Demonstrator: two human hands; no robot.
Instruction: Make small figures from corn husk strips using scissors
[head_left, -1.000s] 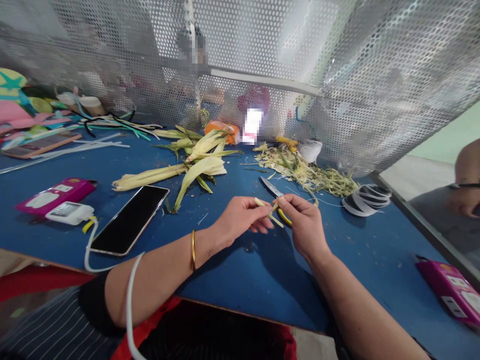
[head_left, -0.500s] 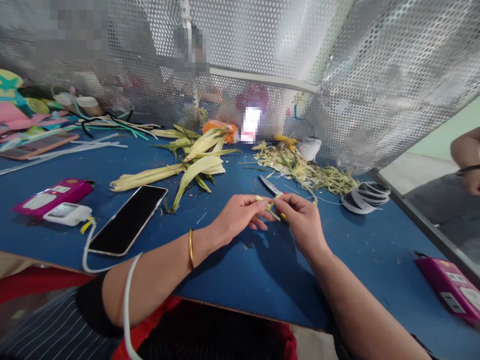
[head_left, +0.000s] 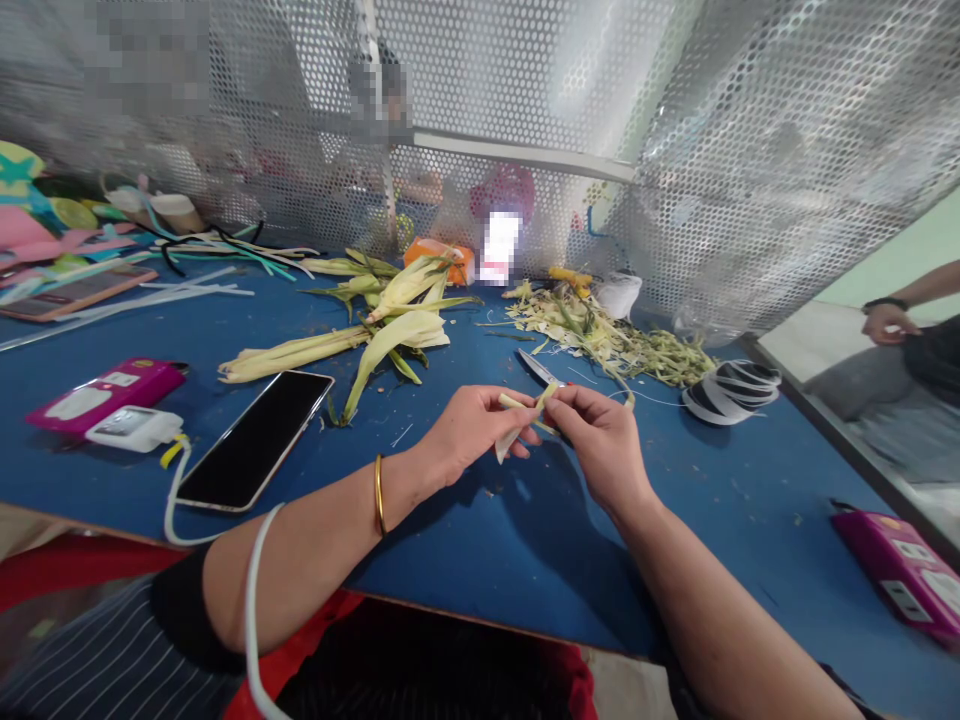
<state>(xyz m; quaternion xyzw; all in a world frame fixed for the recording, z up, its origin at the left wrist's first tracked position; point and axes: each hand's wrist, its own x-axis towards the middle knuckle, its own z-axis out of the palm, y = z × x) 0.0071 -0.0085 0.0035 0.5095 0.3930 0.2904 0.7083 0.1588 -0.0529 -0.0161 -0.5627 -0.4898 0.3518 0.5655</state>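
Both hands meet over the blue table, pinching pale green corn husk strips between them. My left hand, with a gold bangle at its wrist, grips the strips between thumb and fingers, and a pale end hangs below the fingers. My right hand pinches the other side of the strips with thumb and forefinger. Just behind my hands lie scissors, their handles mostly hidden by my right hand. Corn husks are heaped beyond my left hand, and a braided husk cord with loose scraps lies beyond my right.
A black phone and a purple power strip with a white charger lie at left, its cable crossing my left arm. Ribbon roll and another purple power strip are at right. A perforated metal screen stands behind; another person's hand shows at right.
The husk strips between my hands have shifted; a pale end now hangs under my left fingers and a strip points upward. At the right, the other person's arm has moved left.
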